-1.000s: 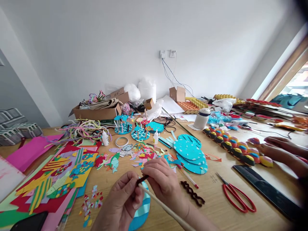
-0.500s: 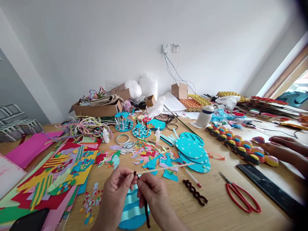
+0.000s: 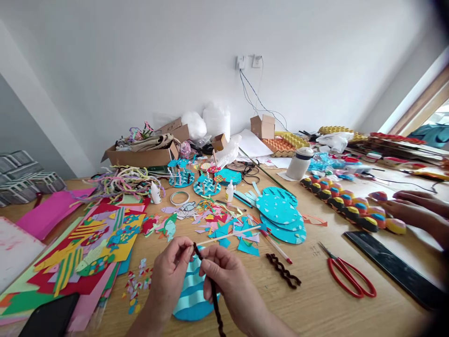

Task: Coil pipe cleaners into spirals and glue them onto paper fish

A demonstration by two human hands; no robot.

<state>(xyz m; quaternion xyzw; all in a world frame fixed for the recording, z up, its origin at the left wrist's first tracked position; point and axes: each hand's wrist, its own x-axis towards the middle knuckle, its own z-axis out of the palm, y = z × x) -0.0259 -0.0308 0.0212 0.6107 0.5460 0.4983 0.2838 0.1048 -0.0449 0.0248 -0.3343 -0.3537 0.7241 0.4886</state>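
My left hand [image 3: 171,267] pinches the tip of a dark brown pipe cleaner [image 3: 216,311] and the near end of a thin wooden stick [image 3: 233,235]. From there the stick points away to the right over paper scraps. My right hand [image 3: 226,269] is closed on the pipe cleaner a little below its tip, and the tail hangs down past my palm. Beneath both hands lies a blue oval card [image 3: 192,312] with pale wavy strips, partly hidden. A few zigzag-bent brown pipe cleaners [image 3: 283,270] rest to the right.
Red-handled scissors [image 3: 351,276] and a dark flat bar [image 3: 386,267] lie at right. A co-worker's hands [image 3: 417,210] touch painted egg-carton cups [image 3: 351,206]. Blue ovals [image 3: 280,210], a glue bottle [image 3: 229,192] and paper fish [image 3: 170,227] lie ahead. A dark phone [image 3: 51,316] sits front left.
The stick has tilted further upward at its far end. My right hand has slid a little along the pipe cleaner, away from my left fingertips, and the tail hangs lower.
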